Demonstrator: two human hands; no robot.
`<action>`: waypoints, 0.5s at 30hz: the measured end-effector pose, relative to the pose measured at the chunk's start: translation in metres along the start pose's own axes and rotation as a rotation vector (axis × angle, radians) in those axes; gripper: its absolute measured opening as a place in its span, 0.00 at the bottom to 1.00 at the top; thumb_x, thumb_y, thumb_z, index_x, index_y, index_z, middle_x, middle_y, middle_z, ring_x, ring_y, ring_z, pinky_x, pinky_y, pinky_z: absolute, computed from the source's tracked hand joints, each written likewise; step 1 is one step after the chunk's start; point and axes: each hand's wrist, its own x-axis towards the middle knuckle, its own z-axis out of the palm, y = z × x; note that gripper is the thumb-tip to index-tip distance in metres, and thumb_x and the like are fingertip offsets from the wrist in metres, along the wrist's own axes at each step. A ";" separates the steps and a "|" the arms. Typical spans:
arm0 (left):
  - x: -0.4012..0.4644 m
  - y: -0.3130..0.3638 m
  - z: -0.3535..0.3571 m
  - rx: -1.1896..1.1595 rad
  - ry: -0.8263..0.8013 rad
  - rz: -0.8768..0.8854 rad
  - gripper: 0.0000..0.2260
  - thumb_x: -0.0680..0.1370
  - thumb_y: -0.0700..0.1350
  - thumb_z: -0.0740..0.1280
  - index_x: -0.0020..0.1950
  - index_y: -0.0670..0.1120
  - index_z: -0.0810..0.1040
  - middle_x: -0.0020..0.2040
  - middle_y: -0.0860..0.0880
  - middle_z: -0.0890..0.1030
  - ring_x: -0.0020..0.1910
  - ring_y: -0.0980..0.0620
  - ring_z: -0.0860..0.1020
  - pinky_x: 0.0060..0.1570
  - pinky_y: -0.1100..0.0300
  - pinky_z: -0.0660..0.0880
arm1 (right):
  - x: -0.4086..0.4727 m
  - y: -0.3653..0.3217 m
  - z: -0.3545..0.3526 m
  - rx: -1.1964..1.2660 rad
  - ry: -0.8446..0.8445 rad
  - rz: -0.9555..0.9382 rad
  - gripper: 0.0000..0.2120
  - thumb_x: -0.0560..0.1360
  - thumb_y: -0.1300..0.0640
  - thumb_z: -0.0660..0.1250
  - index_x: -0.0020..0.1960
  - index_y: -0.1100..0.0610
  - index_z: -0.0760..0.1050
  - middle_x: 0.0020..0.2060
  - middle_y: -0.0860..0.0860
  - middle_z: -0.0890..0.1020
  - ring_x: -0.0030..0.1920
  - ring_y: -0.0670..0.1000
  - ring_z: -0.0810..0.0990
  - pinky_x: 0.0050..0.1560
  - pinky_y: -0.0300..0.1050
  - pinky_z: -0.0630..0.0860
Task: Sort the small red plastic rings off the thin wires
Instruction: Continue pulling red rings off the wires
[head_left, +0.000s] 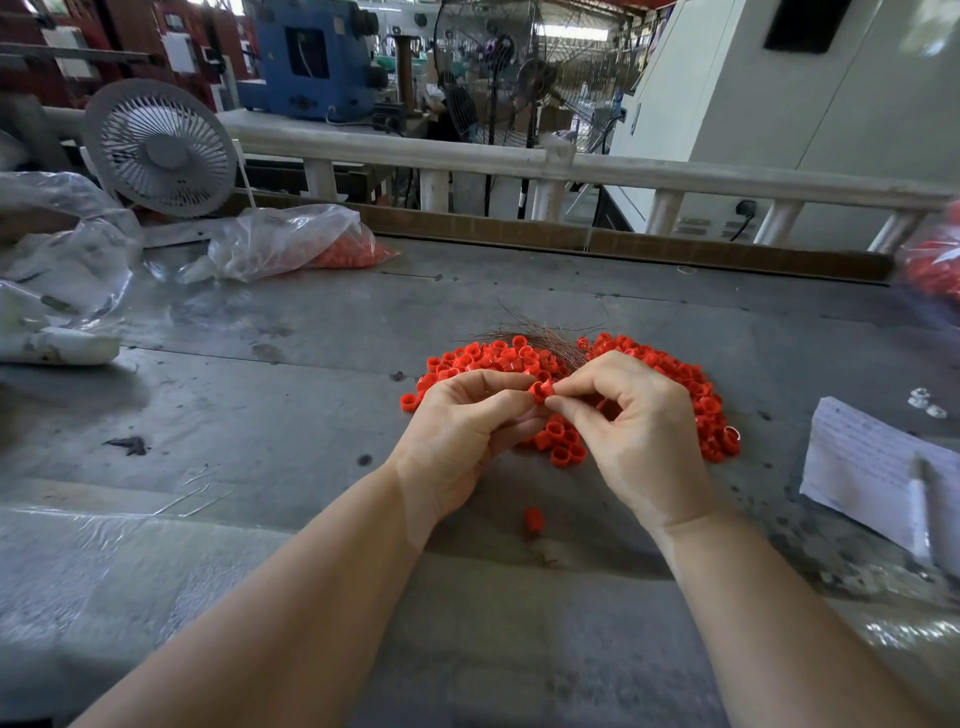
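Red plastic rings (519, 358) lie heaped on the grey surface (311, 364), spreading in an arc behind and to the right of both hands. One ring (540, 391) is held just above the heap, pinched between the fingertips of the left hand (462, 436) and the right hand (628, 426), so each grip is closed on it. A bundle of thin wires (540, 332) rests on the far side of the heap, its strands fanning out. A single loose ring (533, 519) lies nearer the person, between the forearms. A clear plastic bag (291, 239) with more red pieces lies far left, near a small white fan (161, 148). A sheet of paper (872, 467) sits at the right.
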 end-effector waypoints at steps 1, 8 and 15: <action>0.000 0.000 0.000 0.006 -0.003 0.004 0.07 0.72 0.29 0.65 0.40 0.40 0.78 0.32 0.45 0.82 0.32 0.53 0.82 0.33 0.65 0.78 | 0.000 0.000 0.000 -0.009 -0.002 -0.008 0.02 0.67 0.65 0.74 0.38 0.62 0.81 0.34 0.51 0.80 0.37 0.48 0.78 0.40 0.40 0.75; 0.001 -0.002 -0.001 0.063 0.004 0.023 0.07 0.72 0.30 0.67 0.40 0.40 0.79 0.34 0.44 0.83 0.34 0.52 0.83 0.35 0.65 0.79 | -0.001 -0.002 -0.002 -0.101 -0.029 -0.082 0.03 0.67 0.64 0.75 0.38 0.61 0.81 0.34 0.51 0.80 0.36 0.49 0.78 0.38 0.41 0.75; 0.001 -0.003 -0.002 0.100 0.012 0.036 0.07 0.72 0.30 0.68 0.39 0.41 0.80 0.35 0.44 0.83 0.35 0.52 0.83 0.35 0.65 0.78 | -0.001 -0.005 -0.004 -0.177 -0.075 -0.126 0.02 0.69 0.62 0.72 0.39 0.61 0.81 0.36 0.51 0.81 0.38 0.51 0.79 0.39 0.46 0.78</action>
